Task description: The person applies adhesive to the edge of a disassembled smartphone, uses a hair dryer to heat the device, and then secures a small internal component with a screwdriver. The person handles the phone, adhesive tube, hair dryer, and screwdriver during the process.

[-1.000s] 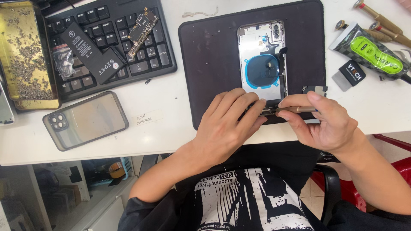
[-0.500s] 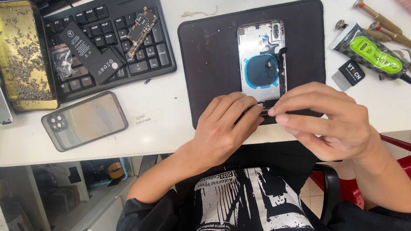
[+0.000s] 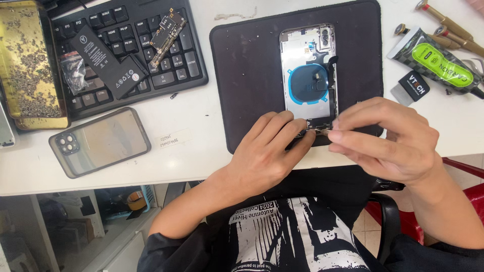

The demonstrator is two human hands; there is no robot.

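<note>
Both hands pinching phone housing's bottom edge

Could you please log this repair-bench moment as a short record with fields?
Surface: white table with black mat
Work item: opened phone housing on the mat, its round coil exposed
Left hand: fingers at the housing's lower edge
Right hand: pinching a small part there; too small to identify
Left side: keyboard carrying a battery and circuit board; phone case
Right side: green-labelled tube
</note>
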